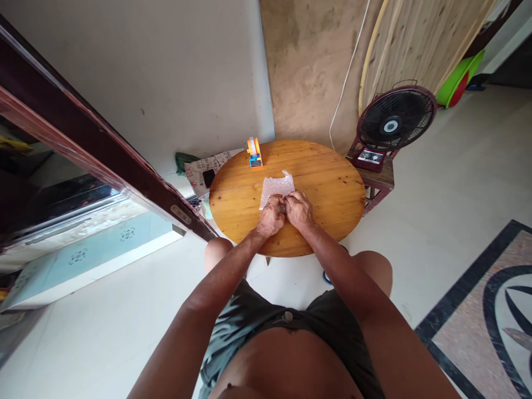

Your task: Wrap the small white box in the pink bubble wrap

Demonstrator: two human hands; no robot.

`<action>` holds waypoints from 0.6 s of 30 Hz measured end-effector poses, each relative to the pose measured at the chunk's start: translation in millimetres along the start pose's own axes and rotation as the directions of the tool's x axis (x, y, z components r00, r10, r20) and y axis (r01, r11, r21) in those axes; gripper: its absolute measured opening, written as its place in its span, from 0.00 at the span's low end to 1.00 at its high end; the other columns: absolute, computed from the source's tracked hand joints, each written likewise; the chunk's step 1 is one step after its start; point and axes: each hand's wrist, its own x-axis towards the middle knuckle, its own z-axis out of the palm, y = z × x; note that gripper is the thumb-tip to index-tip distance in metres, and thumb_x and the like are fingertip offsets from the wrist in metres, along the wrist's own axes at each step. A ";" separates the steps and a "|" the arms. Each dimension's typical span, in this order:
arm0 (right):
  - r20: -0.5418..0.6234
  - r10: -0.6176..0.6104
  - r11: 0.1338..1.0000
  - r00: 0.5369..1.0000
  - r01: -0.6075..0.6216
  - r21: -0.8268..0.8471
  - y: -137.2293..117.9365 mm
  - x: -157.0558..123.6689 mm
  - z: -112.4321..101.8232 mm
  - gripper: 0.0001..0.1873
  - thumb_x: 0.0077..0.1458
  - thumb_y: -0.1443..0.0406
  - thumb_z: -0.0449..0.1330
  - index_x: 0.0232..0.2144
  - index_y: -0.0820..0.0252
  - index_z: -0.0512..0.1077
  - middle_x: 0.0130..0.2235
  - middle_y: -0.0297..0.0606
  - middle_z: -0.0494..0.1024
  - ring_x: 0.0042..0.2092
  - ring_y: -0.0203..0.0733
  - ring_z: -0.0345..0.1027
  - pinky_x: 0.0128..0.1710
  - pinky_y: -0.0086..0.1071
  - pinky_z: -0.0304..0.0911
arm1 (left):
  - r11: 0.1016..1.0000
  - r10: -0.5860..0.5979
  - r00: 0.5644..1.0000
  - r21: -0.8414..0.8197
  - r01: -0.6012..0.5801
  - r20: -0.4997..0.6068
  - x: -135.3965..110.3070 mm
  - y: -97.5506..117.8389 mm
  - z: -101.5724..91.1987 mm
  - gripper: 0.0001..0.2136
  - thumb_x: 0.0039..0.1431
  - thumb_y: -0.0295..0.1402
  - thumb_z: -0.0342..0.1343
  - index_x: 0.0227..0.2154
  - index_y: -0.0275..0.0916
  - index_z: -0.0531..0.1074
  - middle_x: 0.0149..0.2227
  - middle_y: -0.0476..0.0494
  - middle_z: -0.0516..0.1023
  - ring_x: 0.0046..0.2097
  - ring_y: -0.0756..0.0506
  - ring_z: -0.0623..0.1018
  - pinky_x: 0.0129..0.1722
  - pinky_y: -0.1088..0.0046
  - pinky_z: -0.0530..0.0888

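Observation:
A sheet of pinkish bubble wrap (276, 187) lies on the round wooden table (332, 177), with one upper corner curling up. My left hand (272, 215) is closed at its near edge, fingers bent and pressed together. Beside it, my right hand (298, 208) also grips that near edge, its fingertips almost meeting those of the left. Something greyish shows between the two hands, too small and covered to make out. Farther back on the table stands an orange and blue tape dispenser (254, 152), apart from both hands.
At the right, a dark fan (393, 124) rests on a wooden stool (380, 176) near the table. A dark phone-like object (208, 178) lies on printed cardboard (197, 176) at the left. The wall is behind the table; a door frame (124, 155) rises on the left.

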 end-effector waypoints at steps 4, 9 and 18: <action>0.046 -0.033 0.999 0.998 0.034 -0.028 -1.8 -2.6 -3.9 0.16 0.67 0.65 0.53 0.43 0.59 0.81 0.48 0.48 0.78 0.48 0.50 0.66 0.49 0.39 0.63 | 0.998 0.039 0.997 0.051 -0.035 -0.073 -3.8 -2.0 -2.1 0.25 0.47 0.19 0.48 0.51 0.39 0.64 0.61 0.35 0.68 0.65 0.43 0.68 0.66 0.60 0.67; 0.064 -0.062 0.998 0.996 0.064 -0.027 0.5 -4.4 -2.4 0.15 0.66 0.66 0.54 0.45 0.58 0.81 0.50 0.47 0.76 0.48 0.49 0.65 0.50 0.39 0.62 | 0.989 -0.089 0.957 0.090 0.118 -0.276 -7.2 -23.4 -18.3 0.25 0.53 0.24 0.53 0.56 0.37 0.61 0.61 0.31 0.65 0.66 0.39 0.66 0.67 0.57 0.65; 0.035 -0.076 0.997 0.997 0.077 -0.027 3.2 -7.3 2.8 0.17 0.67 0.64 0.53 0.47 0.60 0.80 0.51 0.49 0.76 0.49 0.50 0.65 0.52 0.40 0.63 | 0.856 -0.515 0.851 -0.122 0.503 -0.104 -6.0 -38.7 -28.9 0.26 0.58 0.40 0.61 0.57 0.36 0.64 0.56 0.31 0.72 0.53 0.38 0.77 0.55 0.59 0.74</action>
